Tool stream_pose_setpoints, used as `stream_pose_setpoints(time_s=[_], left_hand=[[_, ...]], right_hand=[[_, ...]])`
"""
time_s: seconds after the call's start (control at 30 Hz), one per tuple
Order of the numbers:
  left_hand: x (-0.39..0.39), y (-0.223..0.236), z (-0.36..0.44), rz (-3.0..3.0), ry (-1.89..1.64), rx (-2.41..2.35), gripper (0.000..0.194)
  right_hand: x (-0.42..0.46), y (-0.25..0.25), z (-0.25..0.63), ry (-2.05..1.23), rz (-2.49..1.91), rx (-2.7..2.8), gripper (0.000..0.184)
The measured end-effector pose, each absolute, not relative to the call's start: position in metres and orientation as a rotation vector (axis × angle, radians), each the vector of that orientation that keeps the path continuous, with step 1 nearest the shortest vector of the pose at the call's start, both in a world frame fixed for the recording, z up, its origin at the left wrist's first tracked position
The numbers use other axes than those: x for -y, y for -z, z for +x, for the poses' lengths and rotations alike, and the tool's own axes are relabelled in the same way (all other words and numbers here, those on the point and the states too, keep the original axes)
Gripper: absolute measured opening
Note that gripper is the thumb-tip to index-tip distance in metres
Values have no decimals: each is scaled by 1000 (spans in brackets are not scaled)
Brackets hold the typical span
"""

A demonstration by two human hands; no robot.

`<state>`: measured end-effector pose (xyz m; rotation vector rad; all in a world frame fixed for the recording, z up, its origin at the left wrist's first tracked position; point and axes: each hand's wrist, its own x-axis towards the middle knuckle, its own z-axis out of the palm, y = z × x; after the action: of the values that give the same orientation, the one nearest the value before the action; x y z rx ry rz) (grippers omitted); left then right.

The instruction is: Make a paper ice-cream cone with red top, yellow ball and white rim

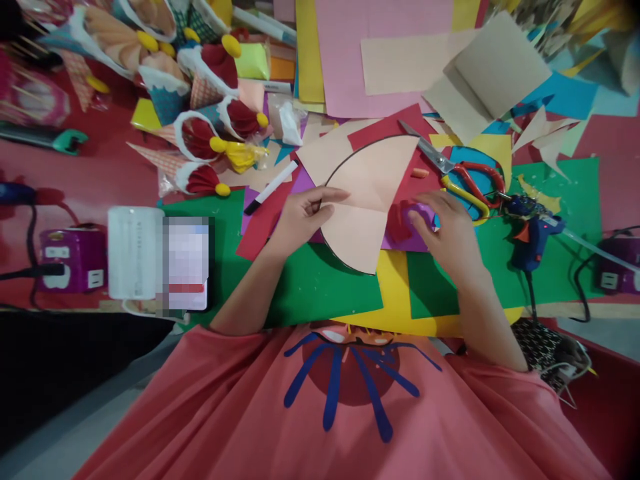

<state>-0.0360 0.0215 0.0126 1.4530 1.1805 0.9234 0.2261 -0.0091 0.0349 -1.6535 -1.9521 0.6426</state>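
Note:
My left hand pinches the rounded edge of a peach paper half-circle between thumb and fingers. The paper has a dark line along its curve and a crease across its middle. To its right, my right hand has its fingers curled round a small shiny purple object whose kind I cannot make out. Scissors with red and yellow handles lie just beyond that hand, blades pointing away to the left. A black-and-white marker rests left of the half-circle.
Decorated paper cones with yellow tips crowd the back left. A blue glue gun stands at the right with its cord. Near the left edge are a phone, a white box and a purple power block. Coloured sheets lie at the back.

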Motion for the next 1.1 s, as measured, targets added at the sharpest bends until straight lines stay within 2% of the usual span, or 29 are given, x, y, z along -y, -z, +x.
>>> stream_pose_setpoints(time_s=[0.1, 0.4, 0.53, 0.63, 0.73, 0.83, 0.9, 0.97, 1.1], left_hand=[[-23, -11, -37, 1422, -993, -1213, 27], [-22, -14, -35, 1388, -1052, -1237, 27], [-22, -14, -36, 1423, -1039, -1255, 27], [-23, -13, -37, 1439, -1044, -1267, 27], [-24, -12, -37, 1436, -1090, -1244, 28], [-24, -12, -38, 1423, -1119, -1221, 28], [-24, -12, -38, 1415, -1112, -1222, 28], [-23, -13, -37, 1408, -1090, -1232, 28], [-22, -12, -36, 1406, -1074, -1227, 29]], right_hand=[[21, -32, 239, -270, -1899, 2047, 30], [27, -15, 240, -214, -1751, 1999, 37], [34, -21, 224, -356, -1531, 2056, 26], [38, -27, 223, -362, -1552, 2051, 20], [45, -35, 245, -256, -1712, 1956, 14], [59, -33, 288, -4, -1936, 1701, 10], [71, -25, 318, 175, -2096, 1457, 25], [81, -15, 342, 130, -2293, 1244, 47], [89, -5, 363, -43, -2497, 1079, 58]])
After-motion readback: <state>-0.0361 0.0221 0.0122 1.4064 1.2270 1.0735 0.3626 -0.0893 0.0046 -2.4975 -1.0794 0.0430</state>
